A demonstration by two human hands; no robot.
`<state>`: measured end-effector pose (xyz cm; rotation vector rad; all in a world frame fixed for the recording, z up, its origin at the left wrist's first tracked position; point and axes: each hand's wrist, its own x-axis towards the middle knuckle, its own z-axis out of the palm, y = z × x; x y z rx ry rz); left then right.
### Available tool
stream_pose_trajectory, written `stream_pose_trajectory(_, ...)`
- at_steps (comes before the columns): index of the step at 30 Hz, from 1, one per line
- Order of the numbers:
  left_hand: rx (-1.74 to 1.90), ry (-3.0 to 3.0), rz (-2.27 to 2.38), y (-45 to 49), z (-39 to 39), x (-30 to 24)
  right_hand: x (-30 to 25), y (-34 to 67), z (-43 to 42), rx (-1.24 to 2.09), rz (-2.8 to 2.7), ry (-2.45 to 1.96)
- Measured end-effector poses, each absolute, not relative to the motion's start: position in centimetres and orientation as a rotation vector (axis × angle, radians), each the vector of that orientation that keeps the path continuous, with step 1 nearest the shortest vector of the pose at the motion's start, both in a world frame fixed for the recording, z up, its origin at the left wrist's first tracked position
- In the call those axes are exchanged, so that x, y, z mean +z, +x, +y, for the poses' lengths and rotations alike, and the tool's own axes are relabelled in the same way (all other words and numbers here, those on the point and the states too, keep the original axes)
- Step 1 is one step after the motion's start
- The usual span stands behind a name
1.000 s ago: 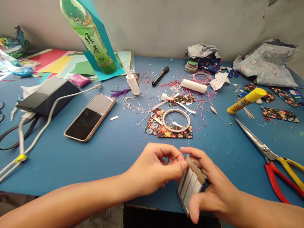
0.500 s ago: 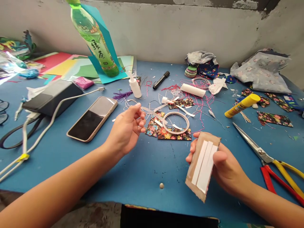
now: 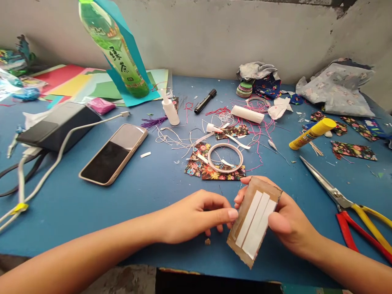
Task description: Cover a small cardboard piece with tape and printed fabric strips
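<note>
My right hand (image 3: 290,220) grips a piece of cardboard (image 3: 234,239) from its right side, thumb on the face and fingers behind. The card is tilted, its brown side towards me, with white tape strips (image 3: 255,222) running lengthwise on it. My left hand (image 3: 196,216) has its thumb tip at the card's left edge; its fingers are loosely curved and apart, with nothing seen between them. A small pale bead-like lump (image 3: 207,241) lies on the table below the left fingers. Beyond the hands, a roll of tape (image 3: 225,168) rests on floral fabric pieces (image 3: 193,165).
Scissors (image 3: 338,198) and a glue stick (image 3: 312,134) lie at right. A phone (image 3: 113,155), power bank (image 3: 58,124) and white cable (image 3: 65,145) occupy the left. Behind are a glue bottle (image 3: 170,112), marker (image 3: 205,101), tangled threads (image 3: 260,143) and a green tea bottle (image 3: 118,53).
My left hand has come down and right from near the tape roll to the card's left edge. My right hand has shifted the card slightly left and down.
</note>
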<state>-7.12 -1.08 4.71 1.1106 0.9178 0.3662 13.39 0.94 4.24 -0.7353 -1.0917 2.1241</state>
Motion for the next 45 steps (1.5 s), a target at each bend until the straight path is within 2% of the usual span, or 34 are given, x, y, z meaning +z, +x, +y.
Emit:
stream_pose_trajectory(6, 0.618, 1.347, 1.170, -7.2, -1.8, 4.8, 4.2, 13.5, 1.0, 1.951, -1.095, -0.779)
stream_pose_trajectory(12, 0.918, 1.710, 1.163, -6.8, -2.8, 3.9, 4.2, 13.2, 0.6, 1.792, -1.221, -0.813)
stream_pose_trajectory(21, 1.007, 2.010, 1.093, -6.6, -3.0, 3.5, 4.4, 13.3, 0.5, 1.731, -1.275, -0.849)
stream_pose_trajectory(37, 1.182, 2.151, 1.083, -6.4, -3.3, 3.5, 4.5, 13.3, 0.6, 1.644, -1.316, -0.867)
stream_pose_trajectory(45, 1.105, 2.165, 1.157, -6.5, -3.3, 3.7, 4.4, 13.5, 0.5, 1.632, -1.321, -0.874)
